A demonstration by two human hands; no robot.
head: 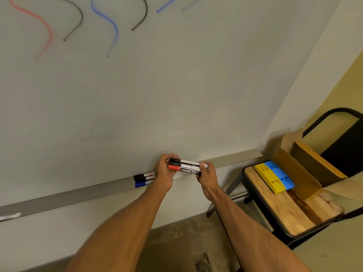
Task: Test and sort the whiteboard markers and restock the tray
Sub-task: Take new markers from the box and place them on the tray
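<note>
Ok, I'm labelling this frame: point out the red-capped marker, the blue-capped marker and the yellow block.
red-capped marker (173,167): head view, red cap.
blue-capped marker (139,184): head view, blue cap.
yellow block (269,178): head view, top face.

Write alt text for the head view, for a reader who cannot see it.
The left hand and right hand hold a bundle of capped markers over the grey tray, where a black-capped marker and a blue-capped marker lie. Red, black and blue test strokes mark the whiteboard.

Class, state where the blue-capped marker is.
Head view: the blue-capped marker lies on the grey tray, left of the left hand, beside a black-capped marker.
</note>
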